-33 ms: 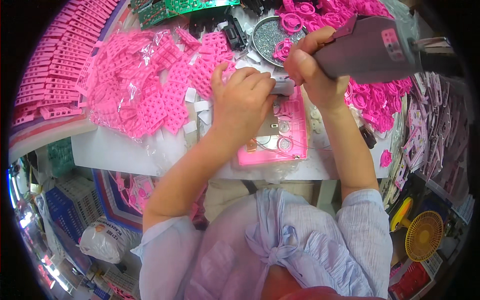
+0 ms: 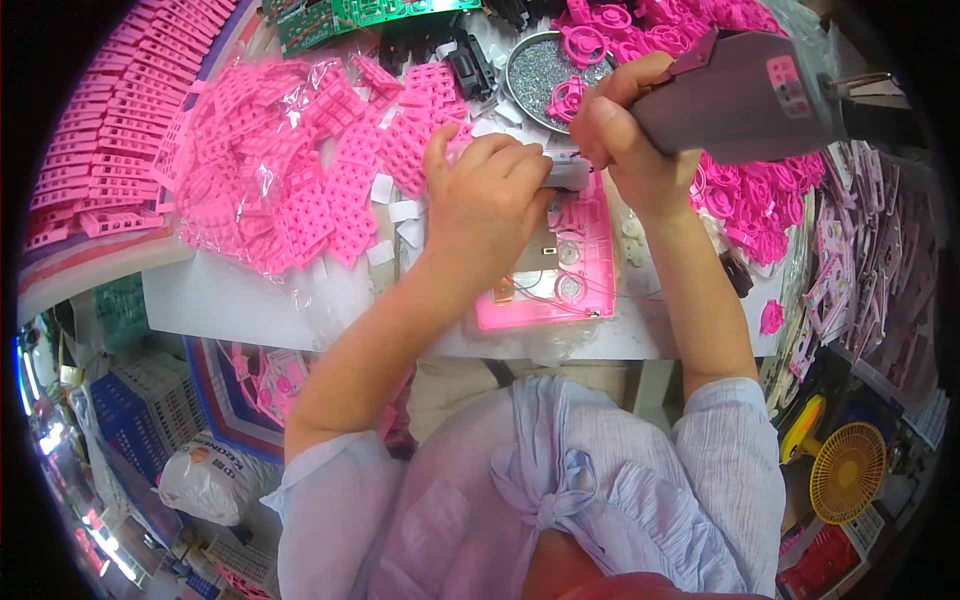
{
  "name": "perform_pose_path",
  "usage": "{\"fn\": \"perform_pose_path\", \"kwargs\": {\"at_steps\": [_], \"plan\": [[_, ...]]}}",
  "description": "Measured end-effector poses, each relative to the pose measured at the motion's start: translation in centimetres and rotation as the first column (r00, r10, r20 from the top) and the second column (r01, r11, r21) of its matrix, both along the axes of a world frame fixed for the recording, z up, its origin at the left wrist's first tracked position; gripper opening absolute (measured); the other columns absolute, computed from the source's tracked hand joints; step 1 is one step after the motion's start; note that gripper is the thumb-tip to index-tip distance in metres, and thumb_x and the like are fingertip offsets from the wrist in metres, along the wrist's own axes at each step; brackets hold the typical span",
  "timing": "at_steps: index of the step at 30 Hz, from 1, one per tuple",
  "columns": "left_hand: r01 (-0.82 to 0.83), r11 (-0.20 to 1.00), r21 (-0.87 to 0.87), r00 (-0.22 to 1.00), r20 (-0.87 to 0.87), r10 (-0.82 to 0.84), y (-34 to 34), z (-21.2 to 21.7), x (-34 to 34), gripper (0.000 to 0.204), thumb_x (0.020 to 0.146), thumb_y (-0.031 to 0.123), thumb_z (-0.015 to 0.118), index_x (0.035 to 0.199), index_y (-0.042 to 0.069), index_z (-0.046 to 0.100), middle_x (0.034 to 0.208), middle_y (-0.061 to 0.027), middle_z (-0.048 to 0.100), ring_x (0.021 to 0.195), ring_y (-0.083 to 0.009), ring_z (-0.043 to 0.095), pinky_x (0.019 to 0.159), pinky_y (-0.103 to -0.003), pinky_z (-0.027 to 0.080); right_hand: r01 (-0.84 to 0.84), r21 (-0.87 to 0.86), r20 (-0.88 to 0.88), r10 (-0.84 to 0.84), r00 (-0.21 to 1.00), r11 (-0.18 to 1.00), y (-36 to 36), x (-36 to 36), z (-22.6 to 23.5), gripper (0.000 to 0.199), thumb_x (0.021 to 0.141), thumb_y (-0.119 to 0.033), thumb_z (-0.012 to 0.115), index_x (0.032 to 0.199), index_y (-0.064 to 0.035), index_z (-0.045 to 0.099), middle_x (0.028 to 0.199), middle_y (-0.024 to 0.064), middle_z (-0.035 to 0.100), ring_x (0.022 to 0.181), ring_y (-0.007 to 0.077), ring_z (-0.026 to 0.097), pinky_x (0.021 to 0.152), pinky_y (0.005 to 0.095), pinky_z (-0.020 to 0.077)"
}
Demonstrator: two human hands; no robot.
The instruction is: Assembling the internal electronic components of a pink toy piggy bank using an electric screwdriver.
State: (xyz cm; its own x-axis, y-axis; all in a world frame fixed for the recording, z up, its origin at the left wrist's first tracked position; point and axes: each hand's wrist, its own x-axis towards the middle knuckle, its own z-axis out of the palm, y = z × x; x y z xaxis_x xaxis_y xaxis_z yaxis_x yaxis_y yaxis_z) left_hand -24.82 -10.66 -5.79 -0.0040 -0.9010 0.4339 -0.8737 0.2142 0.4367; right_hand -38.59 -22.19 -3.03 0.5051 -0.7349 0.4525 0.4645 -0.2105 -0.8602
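The left forearm (image 2: 385,330) slants from the near left toward the far middle. The left grip (image 2: 488,200) lies back-side up, its outermost left finger set apart and the others bending rightward. The right forearm (image 2: 700,290) rises more steeply, leaning left, to the right grip (image 2: 628,135), whose fingers curl closed.

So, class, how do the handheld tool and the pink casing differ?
The tool is mostly dark grey, but the casing is bright pink. The tool is gripped in the right hand, whereas the casing lies on the table, partly hidden by the left hand. The tool's body looks closed; the casing lies open. Both show some pink.
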Motion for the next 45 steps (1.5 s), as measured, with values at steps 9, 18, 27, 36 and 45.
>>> {"fn": "perform_pose_path", "kwargs": {"at_steps": [9,18,27,36,45], "plan": [[0.207,0.978,0.01,0.978,0.016,-0.207,-0.3,3.1,1.7,0.037,0.079,0.013,0.077,0.112,0.007,0.061,0.111,-0.013,0.065,0.11,-0.0319,0.061,0.1,-0.052,0.042,-0.468,0.109,-0.163,0.48,0.862,0.877,-7.7,-1.2,4.9,0.054,0.089,-0.023,0.069,0.136,-0.0033,0.052,0.118,0.016,0.067,0.117,0.0244,0.061,0.1,0.0402,0.0489],[-0.057,0.754,0.655,0.781,-0.441,0.442,25.9,11.3,15.4,0.087,0.075,0.006,0.073,0.153,-0.004,0.035,0.153,-0.0177,0.041,0.144,-0.027,0.036,0.119,-0.038,0.027,0.112,-0.479,-0.741,-0.47,0.48,0.87,-4.3,-8.8,-1.5,0.033,0.09,-0.03,0.073,0.11,-0.0033,0.073,0.086,0.0059,0.073,0.074,0.0174,0.07,0.07,0.0292,0.0539],[-0.684,-0.08,0.725,0.601,0.623,0.501,51.9,-5.4,27.4,0.09,0.07,0.025,0.083,0.145,-0.004,0.043,0.126,-0.0283,0.064,0.116,-0.0378,0.064,0.097,-0.042,0.051,-0.057,-0.666,-0.711,-0.609,0.35,0.744,-5.4,-2.0,-3.1,0.022,0.083,-0.019,0.072,0.099,-0.0038,0.071,0.084,0.0138,0.073,0.077,0.032,0.07,0.071,0.0412,0.0542],[0.12,0.945,0.304,0.987,-0.137,-0.081,17.3,3.3,2.5,0.029,0.077,0.007,0.079,0.104,0.004,0.068,0.099,-0.0129,0.067,0.093,-0.0344,0.065,0.084,-0.042,0.052,-0.648,-0.498,-0.867,-0.328,0.375,0.576,2.6,-5.2,1.8,0.013,0.08,-0.012,0.067,0.091,-0.0061,0.068,0.084,0.012,0.067,0.084,0.0327,0.069,0.073,0.0444,0.0543],[0.306,0.938,0.162,0.936,0.128,-0.327,8.3,-1.5,-3.6,0.061,0.077,0.038,0.077,0.121,-0.002,0.063,0.123,-0.0178,0.059,0.121,-0.0326,0.054,0.104,-0.049,0.04,-0.578,-0.439,-0.895,-0.281,0.346,0.688,3.5,-5.1,-0.5,0.013,0.081,-0.011,0.065,0.093,-0.0072,0.065,0.089,0.012,0.067,0.09,0.0342,0.067,0.074,0.046,0.053]]}}
